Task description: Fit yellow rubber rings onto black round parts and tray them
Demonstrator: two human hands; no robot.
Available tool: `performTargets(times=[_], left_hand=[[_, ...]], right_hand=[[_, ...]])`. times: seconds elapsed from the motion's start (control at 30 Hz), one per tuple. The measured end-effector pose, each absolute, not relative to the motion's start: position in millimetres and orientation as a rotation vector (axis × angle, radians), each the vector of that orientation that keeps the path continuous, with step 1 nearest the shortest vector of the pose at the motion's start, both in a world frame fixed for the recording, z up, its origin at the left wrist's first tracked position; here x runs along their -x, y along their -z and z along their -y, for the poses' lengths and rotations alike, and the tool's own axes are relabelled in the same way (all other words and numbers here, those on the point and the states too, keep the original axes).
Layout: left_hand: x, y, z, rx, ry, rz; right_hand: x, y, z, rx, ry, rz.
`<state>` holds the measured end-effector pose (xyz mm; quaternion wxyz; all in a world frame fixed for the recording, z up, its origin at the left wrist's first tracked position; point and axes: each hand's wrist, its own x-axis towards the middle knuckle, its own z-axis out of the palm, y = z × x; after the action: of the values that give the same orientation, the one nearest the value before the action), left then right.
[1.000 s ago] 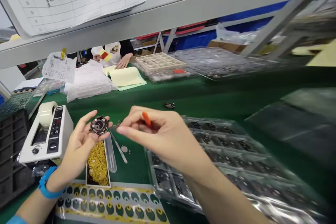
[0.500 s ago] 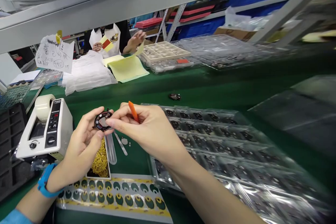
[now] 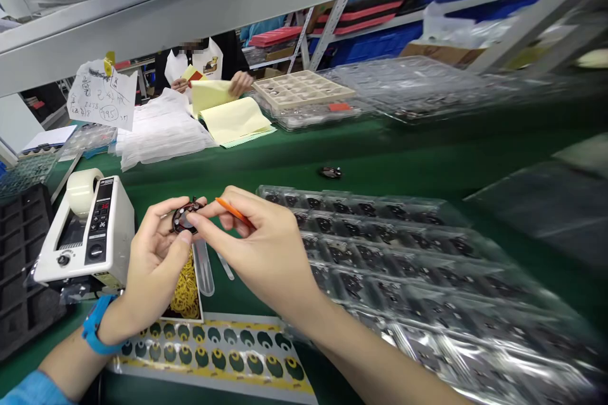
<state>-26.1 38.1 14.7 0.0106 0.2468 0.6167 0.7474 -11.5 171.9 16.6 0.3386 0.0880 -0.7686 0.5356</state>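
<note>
My left hand [image 3: 159,259] grips a small round black part [image 3: 184,218] with a grey disc in its middle, holding it up over the bench. My right hand [image 3: 251,237] meets it from the right, thumb tip pressed at the disc's edge. An orange stick-like tool [image 3: 232,210] is tucked in the right fingers, pointing up and left. Below the hands lies a white-edged box of yellow rings or bands [image 3: 187,294], with a clear plastic strip [image 3: 204,269] beside it. Partly hidden behind my right hand is a slim metal tool [image 3: 226,267].
A white tape dispenser [image 3: 111,221] stands left. A sheet of ring-shaped stickers [image 3: 213,386] lies in front. Clear trays of black parts [image 3: 380,247] fill the right; one loose black part [image 3: 330,172] lies behind. Across the bench, a person's hand [image 3: 240,83] touches yellow paper [image 3: 235,120].
The orange tool has tipped flatter, to the left. My right hand now covers more of the metal tool and a small grey piece. Across the bench, the person's hand has lowered with the yellow sheet.
</note>
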Motion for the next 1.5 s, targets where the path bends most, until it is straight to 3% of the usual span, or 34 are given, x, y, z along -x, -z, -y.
performTargets(times=[0.33, 0.57, 0.97, 1.2, 1.5], left_hand=[[27, -8, -41, -0.699, -2.438, -2.033], [28, -7, -38, -0.724, -2.410, -1.992], [35, -12, -37, -0.728, -2.217, -2.031], [53, -19, -24, -0.880, -2.010, -2.539], [48, -20, -26, -0.465, -2.287, -2.027]], right_hand=[[6, -7, -166, -0.289, -0.954, 1.995], [7, -16, -174, -0.326, -1.247, 2.064], [18, -14, -184, -0.381, -1.334, 2.163], [15, -13, -191, -0.580, -1.049, 2.148], [2, -15, -183, -0.636, -0.329, 1.744]])
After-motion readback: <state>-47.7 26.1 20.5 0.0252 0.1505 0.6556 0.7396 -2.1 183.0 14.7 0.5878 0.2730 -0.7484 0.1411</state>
